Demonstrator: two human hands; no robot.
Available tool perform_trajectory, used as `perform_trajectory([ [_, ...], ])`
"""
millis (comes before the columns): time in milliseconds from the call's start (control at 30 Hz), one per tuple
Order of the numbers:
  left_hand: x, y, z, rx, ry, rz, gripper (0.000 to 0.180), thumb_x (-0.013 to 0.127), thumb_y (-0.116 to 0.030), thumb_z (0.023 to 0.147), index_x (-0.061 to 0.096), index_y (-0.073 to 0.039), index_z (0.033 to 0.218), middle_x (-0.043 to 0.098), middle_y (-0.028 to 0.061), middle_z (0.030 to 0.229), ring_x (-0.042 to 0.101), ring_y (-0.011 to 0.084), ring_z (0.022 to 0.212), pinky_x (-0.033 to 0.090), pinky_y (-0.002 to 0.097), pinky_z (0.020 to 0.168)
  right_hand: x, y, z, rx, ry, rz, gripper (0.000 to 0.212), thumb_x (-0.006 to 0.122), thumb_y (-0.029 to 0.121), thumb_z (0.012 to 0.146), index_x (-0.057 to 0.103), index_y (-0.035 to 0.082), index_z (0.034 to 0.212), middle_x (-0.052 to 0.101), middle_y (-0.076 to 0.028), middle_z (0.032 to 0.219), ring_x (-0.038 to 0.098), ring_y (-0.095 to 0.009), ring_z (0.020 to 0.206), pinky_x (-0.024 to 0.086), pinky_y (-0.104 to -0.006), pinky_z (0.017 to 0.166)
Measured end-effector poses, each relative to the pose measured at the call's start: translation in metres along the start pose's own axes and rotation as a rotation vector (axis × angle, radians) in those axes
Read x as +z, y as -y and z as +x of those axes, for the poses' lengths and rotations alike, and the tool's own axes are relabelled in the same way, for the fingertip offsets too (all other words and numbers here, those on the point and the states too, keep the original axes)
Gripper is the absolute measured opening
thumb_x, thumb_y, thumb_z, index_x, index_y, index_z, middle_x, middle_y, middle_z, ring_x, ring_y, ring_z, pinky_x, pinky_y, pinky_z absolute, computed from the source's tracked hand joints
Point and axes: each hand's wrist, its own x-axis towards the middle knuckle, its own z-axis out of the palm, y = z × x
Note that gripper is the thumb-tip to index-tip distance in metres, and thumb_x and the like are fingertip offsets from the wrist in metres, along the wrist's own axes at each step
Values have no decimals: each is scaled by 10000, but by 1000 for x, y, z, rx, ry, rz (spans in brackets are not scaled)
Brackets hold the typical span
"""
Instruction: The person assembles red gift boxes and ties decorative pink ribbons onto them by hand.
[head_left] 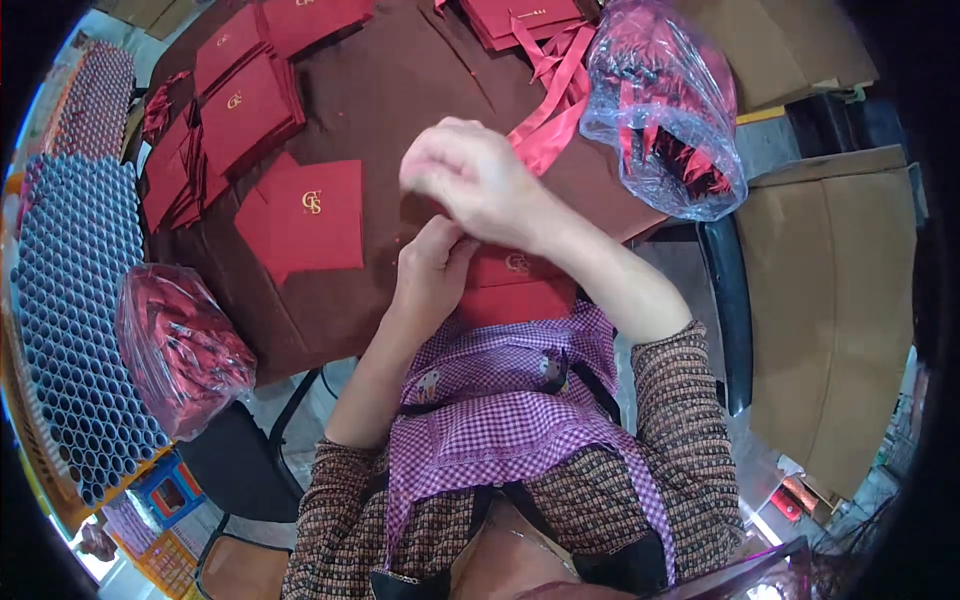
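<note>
At the table's near edge lies a red card or envelope with a gold emblem, partly beneath my right forearm. My left hand is closed beside its upper left corner, the fingers pinched together; whatever they hold is hidden. Just above it, my right hand is raised over the table with curled fingers, smeared by motion, so its grip is unclear. Red satin ribbons trail over the cloth beyond my right hand. To the left of my hands, more red cards lie overlapped.
Stacks of red cards cover the far left of the brown-clothed table. A clear plastic bag of red ribbons sits at the right edge, another bag at the left. Cardboard stands to the right; a blue honeycomb panel to the left.
</note>
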Motion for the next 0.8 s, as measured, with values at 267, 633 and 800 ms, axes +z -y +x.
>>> perform_trajectory([
  [267, -24, 4, -2, -101, -184, -180, 181, 634, -44, 851, 643, 4, 1025, 688, 125, 852, 677, 236, 804, 524, 345, 687, 3, 28, -31, -239, 3, -180, 411, 686, 177, 789, 601, 47, 1169, 613, -74, 1108, 548, -272, 1048, 384, -420, 923],
  [633, -79, -5, 2, -628, -202, -679, 297, 623, -79, 904, 584, 48, 1169, 630, 52, 871, 577, 100, 627, 445, 230, 467, -6, -3, -112, -257, 42, -708, 466, 574, 48, 744, 620, 60, 1207, 598, -137, 1272, 545, -342, 1210, 382, -492, 1033],
  [800, -100, -5, 6, -344, -262, -346, 212, 590, -142, 943, 630, 10, 1085, 618, 3, 844, 537, 49, 710, 438, 200, 609, 0, 8, -114, 377, -123, 277, 313, 520, 35, 928, 568, -11, 1235, 613, -117, 1228, 564, -184, 1150, 415, -338, 987],
])
